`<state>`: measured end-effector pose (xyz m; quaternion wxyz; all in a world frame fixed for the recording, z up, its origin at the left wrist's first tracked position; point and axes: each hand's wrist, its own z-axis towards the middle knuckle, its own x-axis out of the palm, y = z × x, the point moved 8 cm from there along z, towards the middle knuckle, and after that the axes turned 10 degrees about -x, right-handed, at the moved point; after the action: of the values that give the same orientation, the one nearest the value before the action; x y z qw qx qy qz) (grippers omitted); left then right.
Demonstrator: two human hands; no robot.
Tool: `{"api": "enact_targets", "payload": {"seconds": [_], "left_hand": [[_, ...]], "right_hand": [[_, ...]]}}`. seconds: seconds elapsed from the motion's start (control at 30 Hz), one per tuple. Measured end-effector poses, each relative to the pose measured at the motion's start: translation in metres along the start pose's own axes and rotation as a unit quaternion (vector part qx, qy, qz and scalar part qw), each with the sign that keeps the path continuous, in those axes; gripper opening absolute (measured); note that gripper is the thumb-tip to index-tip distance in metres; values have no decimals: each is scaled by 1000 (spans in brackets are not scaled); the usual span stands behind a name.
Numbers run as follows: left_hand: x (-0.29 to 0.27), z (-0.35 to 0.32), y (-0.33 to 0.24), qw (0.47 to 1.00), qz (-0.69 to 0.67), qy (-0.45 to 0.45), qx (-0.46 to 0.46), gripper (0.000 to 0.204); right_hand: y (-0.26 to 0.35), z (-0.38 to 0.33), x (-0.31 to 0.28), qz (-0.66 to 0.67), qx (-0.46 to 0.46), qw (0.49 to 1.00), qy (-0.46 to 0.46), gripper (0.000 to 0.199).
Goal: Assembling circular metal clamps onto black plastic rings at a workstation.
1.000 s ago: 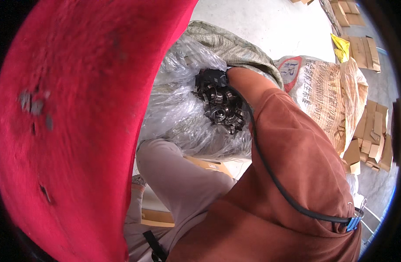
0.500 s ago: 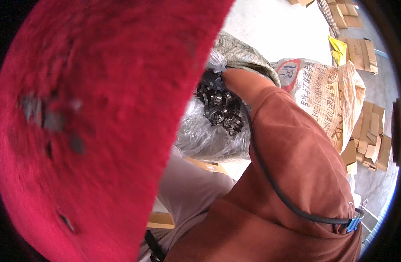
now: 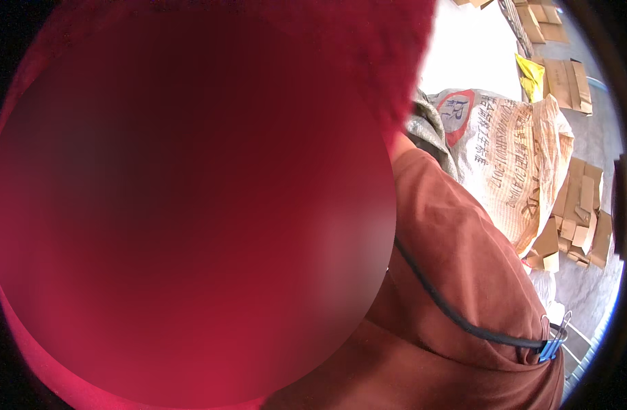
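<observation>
A red, fuzzy, cloth-like surface [image 3: 388, 61] is very close and fills most of the left and middle of the head view. A large round part of it is smeared, and I cannot make out what it is. My right arm, in a brown sleeve [image 3: 457, 225], reaches up and inward behind it. Only a strip of bare forearm [image 3: 402, 145] shows past the cuff. The red surface covers my right hand and whatever it touches. No part of my left hand can be made out.
A printed woven sack [image 3: 511, 157] stands beyond my right arm, next to grey-green cloth [image 3: 429, 130]. Cardboard boxes [image 3: 576, 205] and a yellow bag [image 3: 530, 76] lie farther right. A black cord [image 3: 450, 314] runs along my sleeve to a blue binder clip [image 3: 551, 348].
The red surface has spread right across the view. It now hides my right wrist, the dark metal rings, the clear plastic and my legs, which showed before. My right sleeve has barely shifted.
</observation>
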<state>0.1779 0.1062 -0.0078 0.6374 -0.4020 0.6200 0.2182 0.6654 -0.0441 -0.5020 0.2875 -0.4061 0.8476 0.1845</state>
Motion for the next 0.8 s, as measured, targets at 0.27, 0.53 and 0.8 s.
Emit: {"api": "enact_targets", "payload": {"seconds": [0.27,0.53,0.8], "left_hand": [[1,14,-22,998,31,-48,22,60],[-2,15,-31,997,49,-53,16,57],[-6,21,-54,988,25,-117,102,48]], "right_hand": [[3,7,8,9,0,1000,9,41],[-10,-38,38,112,-11,992,56,43],[-34,-123,63,299,-8,952,59,44]]}}
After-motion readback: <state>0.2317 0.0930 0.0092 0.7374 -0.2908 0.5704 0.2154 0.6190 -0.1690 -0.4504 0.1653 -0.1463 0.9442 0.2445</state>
